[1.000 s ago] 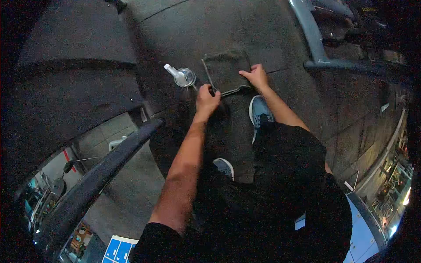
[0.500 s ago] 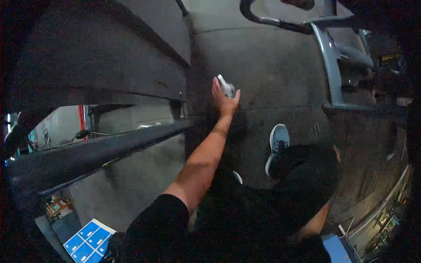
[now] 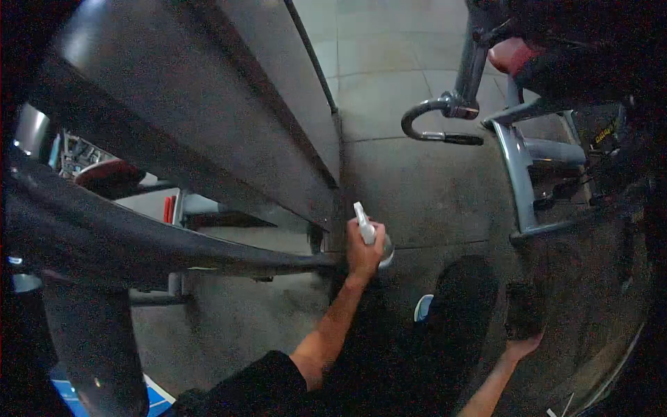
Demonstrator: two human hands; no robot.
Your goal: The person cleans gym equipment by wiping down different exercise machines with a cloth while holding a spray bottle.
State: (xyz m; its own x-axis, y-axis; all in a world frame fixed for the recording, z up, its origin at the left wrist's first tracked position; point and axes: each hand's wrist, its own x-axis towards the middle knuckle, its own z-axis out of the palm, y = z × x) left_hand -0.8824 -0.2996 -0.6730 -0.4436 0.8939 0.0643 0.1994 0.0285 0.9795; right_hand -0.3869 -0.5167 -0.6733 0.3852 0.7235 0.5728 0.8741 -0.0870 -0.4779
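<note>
My left hand [image 3: 365, 254] is wrapped round the neck of a clear spray bottle whose white spray head [image 3: 365, 226] points up and away from me; part of the clear body shows to the right of the fingers. Lower right, my right hand [image 3: 524, 344] holds a dark folded cloth [image 3: 524, 309], which hangs beyond the fingers over the dark floor. A dark-clothed knee stands between the two hands, with a bit of blue and white shoe [image 3: 423, 307] beside it.
On the left runs a large dark machine panel [image 3: 229, 111] with a thick curved frame bar [image 3: 208, 250] below it. To the right stand a grey metal frame [image 3: 517, 177] and a hooked handle [image 3: 434, 128]. Blue and white panels [image 3: 66, 393] lie at bottom left.
The left hand has left the cloth, reached the spray bottle and closed on its neck. The cloth, earlier flat on the floor, is now in the right hand. The view has shifted forward.
</note>
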